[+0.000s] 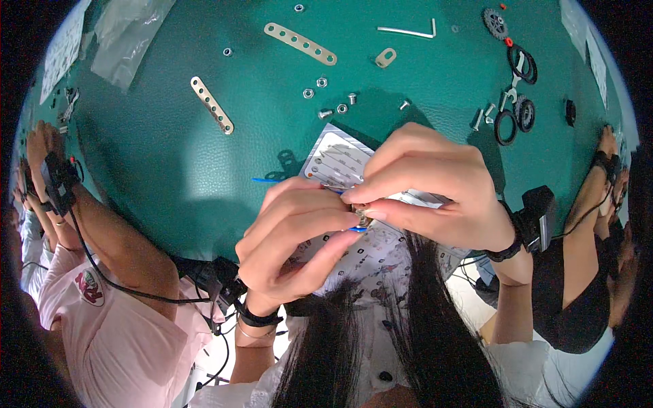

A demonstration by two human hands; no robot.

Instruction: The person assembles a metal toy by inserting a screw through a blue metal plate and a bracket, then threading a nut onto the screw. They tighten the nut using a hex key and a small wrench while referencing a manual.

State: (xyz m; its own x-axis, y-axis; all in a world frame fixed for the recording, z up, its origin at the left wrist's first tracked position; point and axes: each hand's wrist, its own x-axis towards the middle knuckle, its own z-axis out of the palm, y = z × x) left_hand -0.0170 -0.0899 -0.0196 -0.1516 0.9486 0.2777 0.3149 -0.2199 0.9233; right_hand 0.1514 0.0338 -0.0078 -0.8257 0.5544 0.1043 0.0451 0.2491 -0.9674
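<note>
Apparently I'm joining small parts: my left hand point(292, 238) and right hand point(435, 190) both pinch a metal-and-blue assembly point(362, 219). Next likely calls for steady alignment.

I record: tabletop point(252, 122), grained green | my workpiece point(358, 230), blue and silver | slim bars point(300, 43), silver, patterned with round holes | hex key point(408, 30), silver | rings point(498, 129), black | small part point(509, 42), red | my sheet point(333, 153), white, dark print | my wrist straps point(264, 318), black | neighbour's sleeve point(122, 340), pink

5 loose nuts point(309, 93), 2 perf. strips point(301, 43), 1 hex key point(408, 31), 1 slotted pl. point(386, 58), wearer's hands point(435, 177) x2
</note>
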